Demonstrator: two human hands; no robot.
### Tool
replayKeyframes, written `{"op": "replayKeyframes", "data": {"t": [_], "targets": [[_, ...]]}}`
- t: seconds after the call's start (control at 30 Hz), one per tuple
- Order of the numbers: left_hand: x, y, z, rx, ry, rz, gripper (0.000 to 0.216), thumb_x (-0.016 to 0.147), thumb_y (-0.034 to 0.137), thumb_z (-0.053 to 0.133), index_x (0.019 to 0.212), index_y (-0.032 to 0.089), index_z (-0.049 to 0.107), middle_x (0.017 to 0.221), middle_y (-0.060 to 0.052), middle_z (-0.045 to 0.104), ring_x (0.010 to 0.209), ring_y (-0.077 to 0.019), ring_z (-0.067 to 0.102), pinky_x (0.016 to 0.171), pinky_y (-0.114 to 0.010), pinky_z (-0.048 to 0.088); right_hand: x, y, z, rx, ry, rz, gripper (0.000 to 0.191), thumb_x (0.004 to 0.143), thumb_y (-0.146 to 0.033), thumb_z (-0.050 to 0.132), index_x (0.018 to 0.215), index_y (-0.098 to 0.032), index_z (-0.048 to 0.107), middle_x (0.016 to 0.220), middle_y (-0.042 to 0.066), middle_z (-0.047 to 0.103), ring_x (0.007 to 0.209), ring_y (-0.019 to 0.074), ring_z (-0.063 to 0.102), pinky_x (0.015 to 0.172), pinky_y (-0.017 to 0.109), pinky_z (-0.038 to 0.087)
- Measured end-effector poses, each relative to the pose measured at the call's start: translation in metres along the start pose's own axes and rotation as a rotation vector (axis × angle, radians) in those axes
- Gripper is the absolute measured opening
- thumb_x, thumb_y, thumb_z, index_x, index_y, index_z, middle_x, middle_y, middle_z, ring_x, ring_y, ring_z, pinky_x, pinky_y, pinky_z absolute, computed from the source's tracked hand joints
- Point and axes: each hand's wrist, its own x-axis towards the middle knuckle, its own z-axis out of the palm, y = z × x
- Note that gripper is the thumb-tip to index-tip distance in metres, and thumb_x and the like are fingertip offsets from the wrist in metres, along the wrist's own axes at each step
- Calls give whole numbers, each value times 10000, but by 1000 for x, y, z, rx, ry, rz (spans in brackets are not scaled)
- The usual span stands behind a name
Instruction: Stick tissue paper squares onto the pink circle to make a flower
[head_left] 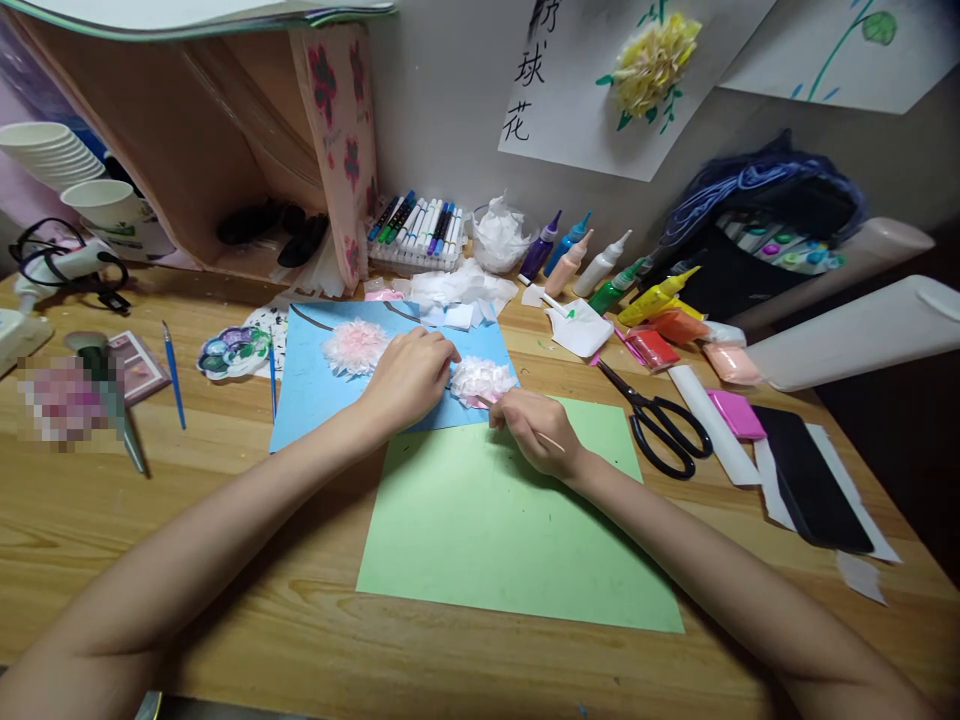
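A white and pink tissue-paper flower point(481, 382) lies on the right part of a blue sheet point(300, 410). My right hand point(536, 428) pinches a thin wooden stick point(551, 441), its front end at the flower's lower pink edge. Just left of that flower, my left hand point(415, 372) rests over the blue sheet with fingers curled downward and close together; its fingertips are by the petals, and what they grip is hidden. A second, pale pink paper flower point(354, 347) sits beyond the left wrist. Below the blue sheet is a light green sheet point(510, 530).
Black-handled scissors point(660, 425) and a black phone point(814, 480) lie to the right. Paint bottles point(570, 262) and a marker box point(416, 235) line the back. On the left are brushes point(173, 375), a paint-stained palette point(234, 353) and paper cups point(105, 200).
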Motion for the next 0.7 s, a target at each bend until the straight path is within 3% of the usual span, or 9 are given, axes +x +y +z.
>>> {"op": "replayKeyframes", "data": {"t": [0.2, 0.47, 0.7], "targets": [[4, -9, 6, 84, -132, 89, 490, 756, 8, 356, 1194, 150, 526, 1075, -95, 654, 1067, -205, 551, 935, -357, 331, 23, -7, -6, 73, -26, 157, 524, 980, -391, 206, 554, -199, 444, 521, 17, 517, 506, 121, 494, 565, 267, 392], [6, -12, 4, 116, -193, 106, 493, 656, -12, 376, 1094, 144, 541, 1011, -93, 660, 1006, -209, 576, 934, -346, 331, 86, 2, -6, 222, -150, 641, 583, 944, -494, 282, 450, -205, 394, 300, -10, 457, 301, 114, 460, 395, 247, 364], [5, -14, 4, 109, -202, 135, 521, 628, -9, 383, 1102, 142, 538, 988, -91, 658, 996, -211, 576, 926, -351, 329, 106, 15, -4, 261, -285, 665, 614, 938, -445, 328, 397, -184, 453, 260, 21, 469, 244, 116, 425, 329, 245, 331]]}}
